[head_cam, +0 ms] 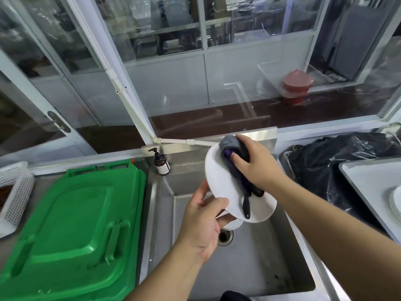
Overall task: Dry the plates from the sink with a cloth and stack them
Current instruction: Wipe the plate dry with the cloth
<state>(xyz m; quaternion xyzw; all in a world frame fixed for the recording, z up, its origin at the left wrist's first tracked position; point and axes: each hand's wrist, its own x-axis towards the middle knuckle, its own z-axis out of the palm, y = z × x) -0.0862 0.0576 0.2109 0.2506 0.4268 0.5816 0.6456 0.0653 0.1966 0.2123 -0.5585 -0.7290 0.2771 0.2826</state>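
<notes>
Over the steel sink [249,263] we see the left hand [204,222] gripping a white plate [221,183] by its lower edge, thumb curled over the rim and fingers behind, the plate tilted up on its side above the drain [225,236]. The right hand [253,164] presses a grey and black cloth [233,157] against the plate's face, fingers curled round it, a loose end trailing down the plate. A green bin lid [76,231] lies left of the sink, with a brown pump bottle [161,165] at the back corner
</notes>
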